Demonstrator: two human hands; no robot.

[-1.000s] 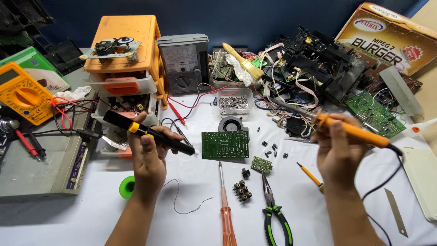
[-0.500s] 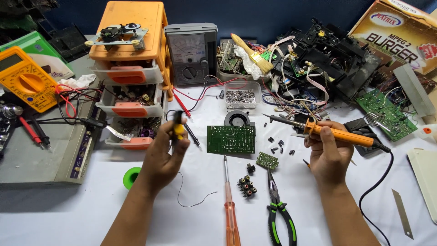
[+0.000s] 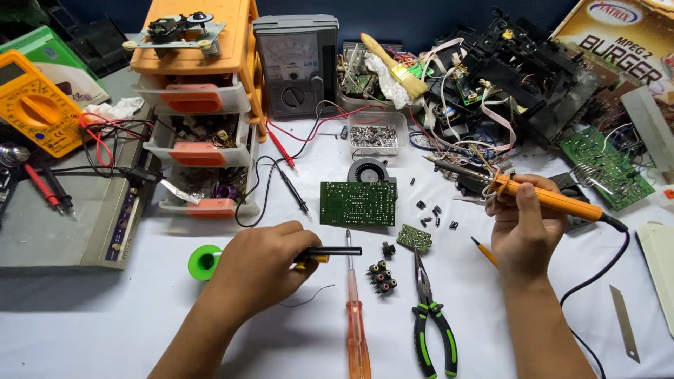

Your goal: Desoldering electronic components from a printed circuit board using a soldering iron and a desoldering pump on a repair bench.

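Orange-handled screwdriver (image 3: 357, 319) lies nearest on the white table (image 3: 105, 330), just right of the left hand (image 3: 256, 270), which is clamped around a black-and-yellow pen-shaped tool (image 3: 328, 253). Farther right, the right hand (image 3: 523, 224) grips an orange-handled soldering iron (image 3: 540, 198), tip pointing left, with a green rectangular circuit board (image 3: 358, 204) lying between the hands, slightly farther.

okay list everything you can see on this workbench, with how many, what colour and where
circuit board: one, green, centre
small board: one, green, right of centre
screwdriver: one, orange handle, front centre
pliers: one, green and black grips, front
solder spool: one, green, by left hand
drawer unit: one, orange and white, back left
digital meter: one, yellow, far left
analog meter: one, grey, back centre
brush: one, wooden handle, back
soldering iron: one, orange, in right hand
black tool: one, black and yellow, in left hand
left hand: gripping black tool
right hand: gripping soldering iron
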